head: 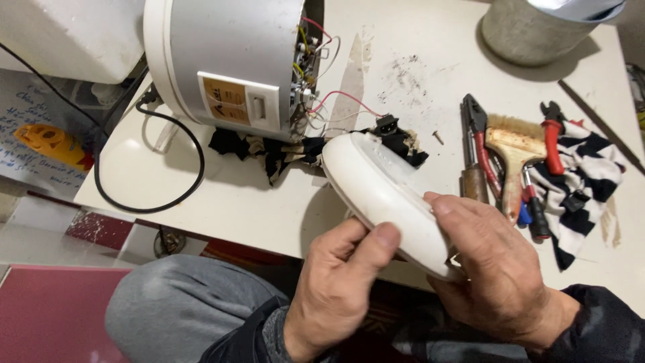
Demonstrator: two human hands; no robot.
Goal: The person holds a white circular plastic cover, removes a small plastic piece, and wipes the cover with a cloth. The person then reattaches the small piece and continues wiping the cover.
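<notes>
1. White plastic base cover [383, 195]: detached from the appliance and held just above the near edge of the tabletop [255, 202], tilted, its far end close to the open end of the body.
2. Left hand [342, 275]: closed on the near rim of the base cover, thumb pressed on the outer face, fingers curled beneath.
3. Right hand [490, 262]: closed on the right end of the base cover, thumb on top, fingers wrapped behind; both hands carry the part together.
4. Appliance body [228, 60]: a silver cylindrical cooker housing lying on its side on the tabletop, open end facing the base cover. Internal wiring [316, 74] in red, yellow and white is exposed; a red lead runs to a black socket block [388, 128] just behind the cover.
5. Status, as judged: the base is off and the interior is accessible. The cover is not seated on the body, and the wiring is still loose.
6. Loose screw [438, 137]: lies on the tabletop right of the socket block, not fitted.
7. Tools to the right, untouched: pliers [480, 144], a paintbrush [514, 151], red-handled cutters [552, 138], lying partly on a striped cloth [591, 175].
8. Black power cord [144, 195]: loops across the left of the tabletop.
</notes>
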